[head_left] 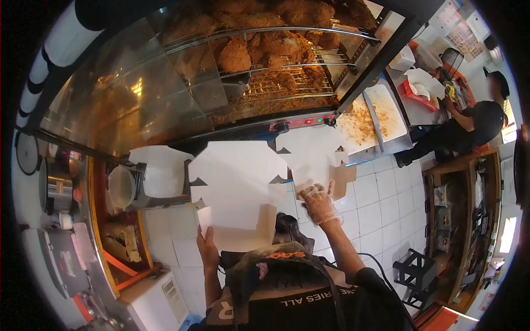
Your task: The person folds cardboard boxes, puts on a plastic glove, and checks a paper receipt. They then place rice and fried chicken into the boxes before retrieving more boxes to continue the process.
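A large white cardboard takeaway box (237,187) lies unfolded in front of me, its lid flap spread toward the display cabinet. My left hand (208,254) grips its near left side wall, fingers partly hidden behind the card. Right of it is a second open takeaway box (312,151), white inside with brown card showing at its right side. My right hand (319,204), in a clear plastic glove, is closed at this box's near edge, with the thumb side against the wall. The underside of that grip is hidden.
A heated glass cabinet (306,122) with fried chicken (237,55) on racks stands ahead. To its right, tongs (372,118) lie across a crumb-covered white tray (353,124). Another open box (164,176) sits left. A co-worker (475,121) stands at the far-right counter beside a red box (419,91).
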Demonstrator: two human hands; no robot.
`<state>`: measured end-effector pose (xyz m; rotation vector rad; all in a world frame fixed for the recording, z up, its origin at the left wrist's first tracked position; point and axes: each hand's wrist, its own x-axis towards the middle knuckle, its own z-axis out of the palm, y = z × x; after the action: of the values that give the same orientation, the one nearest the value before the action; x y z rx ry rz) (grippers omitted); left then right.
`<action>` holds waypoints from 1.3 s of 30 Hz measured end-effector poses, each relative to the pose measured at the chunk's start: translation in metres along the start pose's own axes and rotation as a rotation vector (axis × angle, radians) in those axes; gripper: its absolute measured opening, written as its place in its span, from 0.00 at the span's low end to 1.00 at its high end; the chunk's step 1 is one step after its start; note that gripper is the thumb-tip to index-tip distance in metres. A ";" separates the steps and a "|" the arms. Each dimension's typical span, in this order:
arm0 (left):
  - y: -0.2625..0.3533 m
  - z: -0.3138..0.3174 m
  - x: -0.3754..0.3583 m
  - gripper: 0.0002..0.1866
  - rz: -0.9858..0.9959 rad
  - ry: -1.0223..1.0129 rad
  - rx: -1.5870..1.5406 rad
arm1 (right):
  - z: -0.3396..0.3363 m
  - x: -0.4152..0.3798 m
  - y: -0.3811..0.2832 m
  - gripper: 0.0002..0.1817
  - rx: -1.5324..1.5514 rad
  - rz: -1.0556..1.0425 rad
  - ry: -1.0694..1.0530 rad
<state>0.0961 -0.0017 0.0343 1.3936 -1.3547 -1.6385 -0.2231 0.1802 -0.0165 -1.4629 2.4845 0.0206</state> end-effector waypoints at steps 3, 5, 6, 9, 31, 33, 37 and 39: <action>0.005 0.003 -0.007 0.21 0.028 0.073 -0.072 | -0.015 -0.010 -0.012 0.33 0.074 0.053 -0.060; 0.007 0.004 -0.011 0.21 0.020 0.119 -0.077 | -0.045 -0.019 -0.022 0.35 0.100 0.098 -0.008; 0.009 0.004 -0.012 0.21 0.018 0.155 -0.082 | -0.058 -0.019 -0.027 0.38 0.128 0.153 0.052; 0.022 0.004 -0.010 0.21 0.050 0.126 -0.077 | -0.088 -0.015 -0.042 0.39 0.602 0.203 0.258; 0.091 0.042 0.030 0.25 -0.002 -0.331 -0.301 | -0.132 -0.009 -0.082 0.31 1.091 -0.205 -0.031; 0.087 0.041 0.037 0.29 -0.023 -0.368 -0.364 | -0.116 -0.004 -0.078 0.31 1.526 0.058 -0.038; 0.095 0.039 0.035 0.39 -0.208 -0.491 -0.563 | -0.090 0.000 -0.083 0.23 1.751 0.187 0.096; 0.090 0.036 0.039 0.38 -0.300 -0.530 -0.717 | -0.113 -0.003 -0.093 0.17 1.936 0.357 0.123</action>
<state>0.0357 -0.0526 0.1025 0.7765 -0.6645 -2.4859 -0.1654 0.1210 0.1041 -0.1080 1.3929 -1.7466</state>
